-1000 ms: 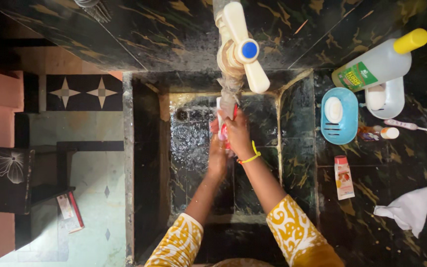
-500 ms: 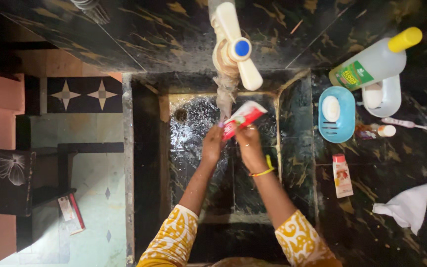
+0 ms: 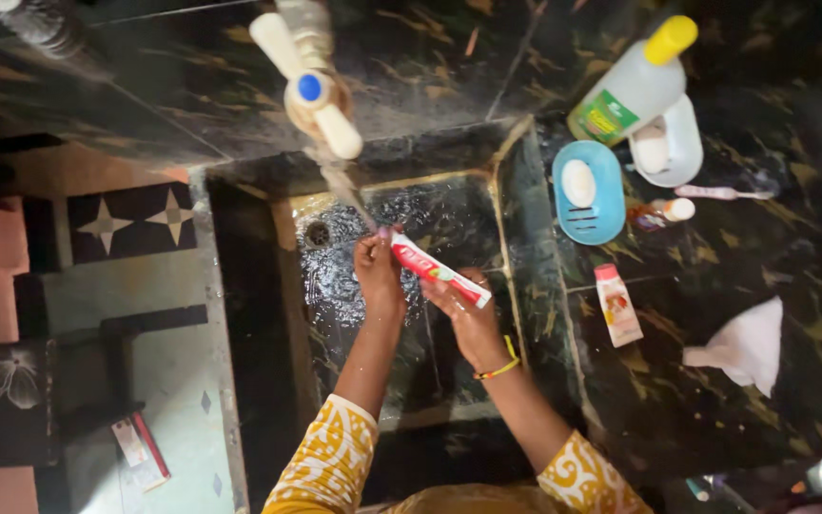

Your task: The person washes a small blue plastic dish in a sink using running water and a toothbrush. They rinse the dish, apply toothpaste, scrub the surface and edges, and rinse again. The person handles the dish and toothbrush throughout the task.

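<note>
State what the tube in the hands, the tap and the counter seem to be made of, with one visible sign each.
Tube: probably soft plastic laminate, glossy; flat crimped end.
Tap: seemingly cream plastic, smooth, with a blue cap; no metallic shine.
Counter: likely polished stone or tile, dark with gold veins; reflective, with joint lines.

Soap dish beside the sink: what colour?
Light blue soap dish, holding a white soap bar; head view.

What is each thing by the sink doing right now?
Cream tap with blue cap: running, water falling.
Red and white tube: held by both hands over the dark stone sink.
Left hand: grip on the tube's end.
Right hand: under the tube.
Blue soap dish: holds white soap.
Clear bottle with yellow cap: lying down, capped.
</note>
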